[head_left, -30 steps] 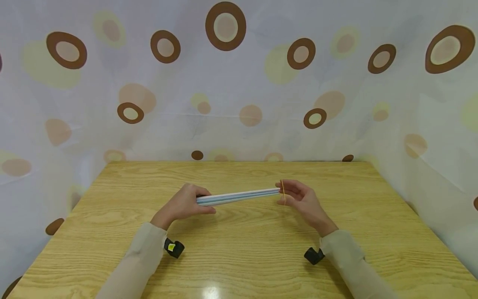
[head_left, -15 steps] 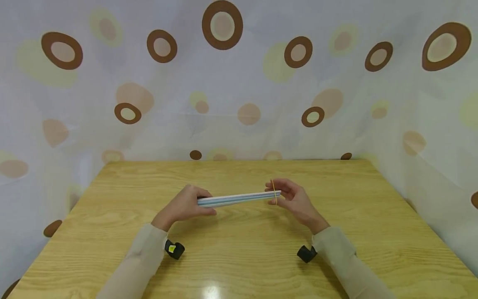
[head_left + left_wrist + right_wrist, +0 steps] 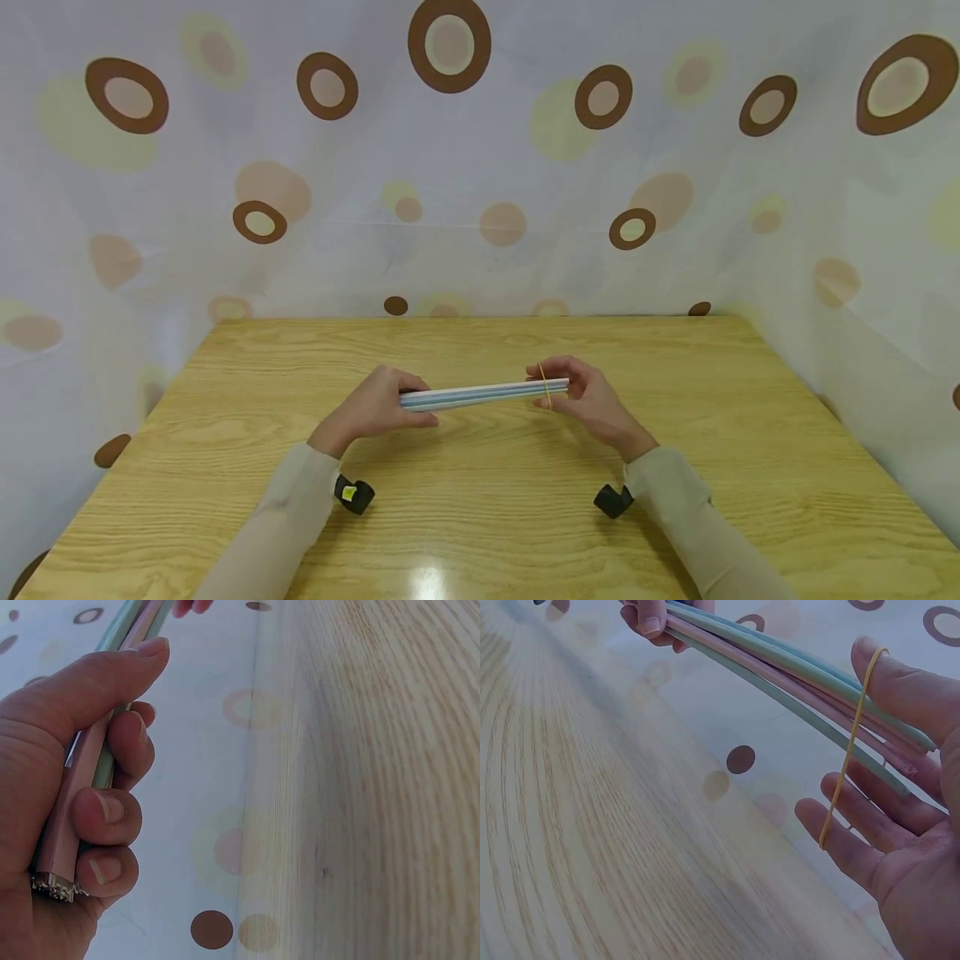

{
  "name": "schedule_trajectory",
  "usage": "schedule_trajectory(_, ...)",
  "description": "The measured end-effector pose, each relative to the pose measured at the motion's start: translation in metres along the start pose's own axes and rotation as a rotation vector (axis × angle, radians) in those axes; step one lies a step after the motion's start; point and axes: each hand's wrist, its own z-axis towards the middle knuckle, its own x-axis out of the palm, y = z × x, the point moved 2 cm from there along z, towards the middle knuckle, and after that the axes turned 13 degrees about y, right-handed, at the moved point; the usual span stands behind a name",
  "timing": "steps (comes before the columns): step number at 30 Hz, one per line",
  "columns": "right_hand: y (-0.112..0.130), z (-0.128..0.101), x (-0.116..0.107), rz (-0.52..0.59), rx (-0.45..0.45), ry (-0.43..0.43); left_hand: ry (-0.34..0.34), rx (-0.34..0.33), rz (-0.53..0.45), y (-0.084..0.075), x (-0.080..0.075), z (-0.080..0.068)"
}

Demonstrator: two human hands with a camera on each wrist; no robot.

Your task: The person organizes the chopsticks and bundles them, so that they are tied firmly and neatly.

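Observation:
My left hand (image 3: 375, 404) grips one end of a bundle of long thin sticks (image 3: 480, 395), held above the table. In the right wrist view the sticks (image 3: 780, 671) are pastel pink, green and blue. Their near end looks frayed in the left wrist view, below my left fingers (image 3: 109, 814). My right hand (image 3: 596, 408) is at the far end, thumb and fingers spread apart. Stretched between them is a thin yellow rubber band (image 3: 845, 761). The stick ends pass through this loop and reach toward my right palm. Thumb and fingertips carry the band.
A wood-grain table (image 3: 480, 517) lies beneath both hands. Behind it hangs a pale cloth (image 3: 450, 167) patterned with brown and yellow circles. A small dark camera is strapped at each wrist.
My right hand has moved left with the rubber band, so the band now encircles the sticks a little way in from their ends. My left hand has barely moved.

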Motion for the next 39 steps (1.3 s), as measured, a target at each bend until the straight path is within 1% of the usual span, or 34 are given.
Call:
schedule_trajectory(3, -0.001, 0.000, 0.001, 0.003, 0.013, -0.006, 0.002, -0.005, -0.005, 0.000, 0.000, 0.000)
schedule_trajectory(8, -0.002, -0.001, 0.001, 0.081, 0.013, 0.026, 0.002, 0.000, -0.007, -0.001, 0.000, 0.000)
schedule_trajectory(12, -0.002, -0.001, 0.003, 0.112, 0.045, 0.038, 0.002, 0.008, -0.018, -0.001, 0.000, 0.000)
schedule_trajectory(15, -0.003, -0.001, 0.004, 0.108, 0.090, 0.035, 0.001, 0.009, -0.028, -0.002, -0.001, 0.000)
schedule_trajectory(18, -0.005, 0.000, 0.006, 0.078, 0.132, 0.035, -0.006, 0.003, -0.040, -0.002, -0.001, -0.001)
schedule_trajectory(25, -0.009, 0.001, 0.009, 0.029, 0.201, 0.046, -0.020, -0.021, -0.089, -0.001, -0.003, -0.001)
schedule_trajectory(29, -0.011, -0.001, 0.011, 0.023, 0.246, 0.019, -0.029, -0.015, -0.084, -0.002, -0.002, 0.001)
schedule_trajectory(34, -0.011, 0.000, 0.012, 0.039, 0.236, -0.040, -0.062, -0.018, -0.081, -0.004, -0.002, 0.003)
schedule_trajectory(36, -0.010, 0.000, 0.014, 0.045, 0.223, -0.040, -0.076, -0.025, -0.082, -0.004, -0.002, 0.003)
schedule_trajectory(39, -0.009, -0.001, 0.018, 0.005, 0.204, -0.022, -0.082, -0.034, -0.079, -0.003, -0.003, 0.003)
